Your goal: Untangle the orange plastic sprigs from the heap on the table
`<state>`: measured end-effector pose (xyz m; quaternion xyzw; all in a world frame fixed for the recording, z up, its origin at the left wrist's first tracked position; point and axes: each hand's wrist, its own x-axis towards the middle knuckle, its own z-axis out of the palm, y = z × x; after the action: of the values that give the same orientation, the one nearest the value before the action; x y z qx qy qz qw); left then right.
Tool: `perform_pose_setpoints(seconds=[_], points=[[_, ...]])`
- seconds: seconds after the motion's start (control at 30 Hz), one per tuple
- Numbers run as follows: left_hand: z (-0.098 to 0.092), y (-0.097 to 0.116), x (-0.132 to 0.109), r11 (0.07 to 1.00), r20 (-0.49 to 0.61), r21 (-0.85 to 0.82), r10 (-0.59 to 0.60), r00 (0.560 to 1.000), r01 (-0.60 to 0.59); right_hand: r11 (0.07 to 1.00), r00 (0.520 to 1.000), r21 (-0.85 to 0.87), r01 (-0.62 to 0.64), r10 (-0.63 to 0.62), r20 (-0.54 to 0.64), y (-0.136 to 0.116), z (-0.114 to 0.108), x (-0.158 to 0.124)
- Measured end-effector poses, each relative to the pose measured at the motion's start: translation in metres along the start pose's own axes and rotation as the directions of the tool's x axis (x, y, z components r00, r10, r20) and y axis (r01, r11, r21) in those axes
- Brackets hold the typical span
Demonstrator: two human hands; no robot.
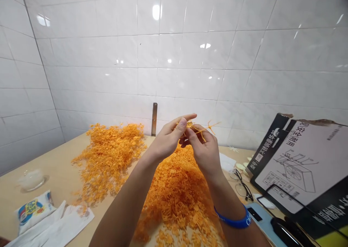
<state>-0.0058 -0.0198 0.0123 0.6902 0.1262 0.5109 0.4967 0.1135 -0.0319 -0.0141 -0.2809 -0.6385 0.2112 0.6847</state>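
My left hand (171, 136) and my right hand (206, 151) meet above the table, with fingers closed on thin orange plastic pieces. A branched orange plastic sprig (210, 126) sticks out past my right hand to the right. A small orange cluster (189, 124) shows between the thumb and fingers of my left hand, whose index finger points right. Below both hands lies a big loose pile of small orange plastic pieces (179, 189). To the left is a heap of bushy orange plastic sprigs (111, 152). My fingers partly hide the held pieces.
A printed cardboard box (293, 160) leans at the right, near eyeglasses (241, 185) and a light-blue device (257, 214). At the left are a clear rounded container (31, 180), a white-and-blue packet (35, 210) and white paper (65, 225). A tiled wall (176, 51) rises behind the table.
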Motion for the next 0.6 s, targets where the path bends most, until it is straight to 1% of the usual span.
perform_pose_setpoints(seconds=[0.1, 0.17, 0.27, 0.33, 0.37, 0.43, 0.5, 0.53, 0.6], points=[[0.0014, 0.0002, 0.0001, 0.997, 0.023, 0.065, -0.029, 0.999, 0.028, 0.994, 0.997, -0.08, 0.08, -0.079, 0.013, -0.0007, -0.0003, -0.0007], [0.0007, -0.0006, 0.0011, 0.996, 0.031, 0.083, -0.034, 0.999, 0.031, 0.992, 0.995, -0.086, 0.096, -0.094, 0.027, -0.0006, -0.0002, -0.0006], [-0.0019, -0.0011, 0.0023, 0.997, 0.02, 0.068, -0.022, 1.0, 0.021, 0.998, 0.994, -0.052, 0.036, -0.03, 0.109, 0.0011, -0.0009, 0.0006], [-0.0031, -0.0002, 0.002, 0.997, 0.007, 0.069, -0.017, 1.0, 0.016, 0.998, 0.984, -0.069, -0.01, 0.022, 0.178, 0.0033, -0.0013, 0.0014], [-0.0033, 0.0003, 0.0016, 0.997, 0.002, 0.079, -0.009, 1.0, 0.008, 0.995, 0.977, -0.098, -0.016, 0.036, 0.209, 0.0046, -0.0013, 0.0016], [-0.0032, 0.0003, 0.0011, 0.996, -0.015, 0.089, 0.008, 1.0, -0.006, 0.99, 0.968, -0.143, 0.01, 0.026, 0.251, 0.0067, -0.0012, 0.0013], [-0.0034, -0.0016, 0.002, 0.999, -0.031, 0.038, -0.003, 1.0, 0.004, 0.992, 0.96, -0.115, 0.043, -0.01, 0.278, 0.0073, -0.0017, 0.0002], [-0.0041, -0.0029, 0.0032, 1.0, -0.042, -0.013, -0.028, 0.999, 0.027, 0.995, 0.955, -0.082, 0.051, -0.024, 0.296, 0.0068, -0.0024, -0.0005], [-0.0076, -0.0053, 0.0068, 0.984, -0.102, -0.161, -0.094, 0.99, 0.077, 0.998, 0.933, -0.015, 0.069, -0.059, 0.354, 0.0041, -0.0045, -0.0023]])
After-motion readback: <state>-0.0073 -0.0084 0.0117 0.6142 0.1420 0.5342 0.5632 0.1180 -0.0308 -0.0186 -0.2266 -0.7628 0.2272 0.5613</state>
